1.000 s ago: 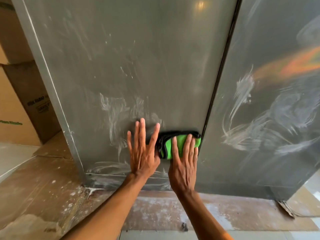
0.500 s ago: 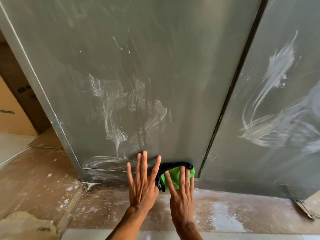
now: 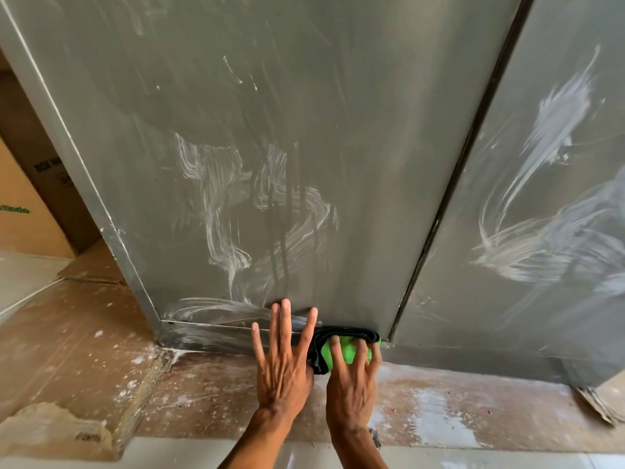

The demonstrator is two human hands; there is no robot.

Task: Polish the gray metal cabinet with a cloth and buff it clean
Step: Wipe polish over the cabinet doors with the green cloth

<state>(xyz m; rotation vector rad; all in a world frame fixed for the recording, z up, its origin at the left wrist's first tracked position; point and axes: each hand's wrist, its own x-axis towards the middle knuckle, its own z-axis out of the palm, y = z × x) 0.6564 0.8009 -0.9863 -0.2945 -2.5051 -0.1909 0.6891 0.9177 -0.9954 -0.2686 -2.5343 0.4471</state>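
left hand [image 3: 284,370] flat, splayed on gray metal cabinet [image 3: 304,130]; right hand [image 3: 351,384] curled over green-black cloth [image 3: 348,353]; brown cardboard box [image 3: 27,228] far left

your right hand [image 3: 351,390] covers much of the cloth [image 3: 348,354], the cabinet [image 3: 304,130] runs past the top edge, and the print on the cardboard box [image 3: 30,211] is cut short.
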